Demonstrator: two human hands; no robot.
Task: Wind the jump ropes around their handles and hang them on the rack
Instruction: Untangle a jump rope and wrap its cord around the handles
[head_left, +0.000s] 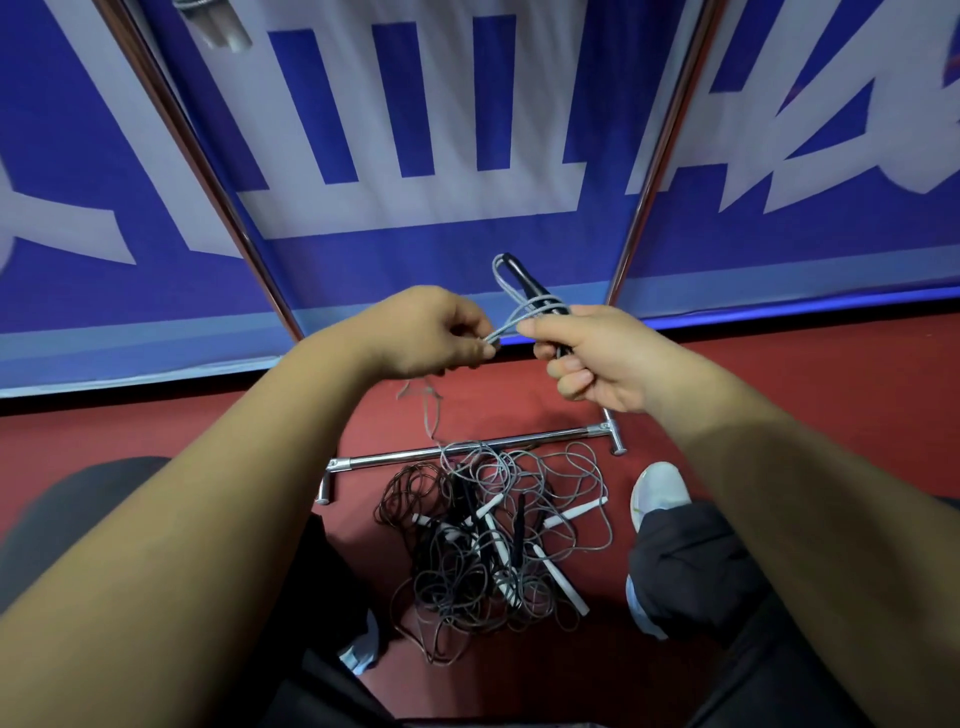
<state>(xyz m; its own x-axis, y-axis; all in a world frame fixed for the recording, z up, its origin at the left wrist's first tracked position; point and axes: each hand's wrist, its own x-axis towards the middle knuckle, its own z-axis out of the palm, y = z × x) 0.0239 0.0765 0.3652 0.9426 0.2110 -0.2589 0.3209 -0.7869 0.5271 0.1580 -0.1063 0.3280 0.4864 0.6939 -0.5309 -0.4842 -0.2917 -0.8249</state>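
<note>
My right hand (597, 358) grips the black handles (540, 301) of a jump rope, held upright in front of me. A grey rope (506, 283) loops over the handles' top and runs left to my left hand (436, 332), which pinches it between thumb and fingers. From my left hand the rope hangs down to a tangled pile of jump ropes (498, 535) on the red floor, with several white and black handles in it. The chrome rack (467, 452) stands behind the pile; its two uprights rise at the left and right.
A blue banner with large white letters (415, 130) covers the wall behind the rack. My white shoe (660, 493) stands right of the pile and my dark trouser legs flank it. A wound rope bundle (218, 26) hangs at the top left, blurred.
</note>
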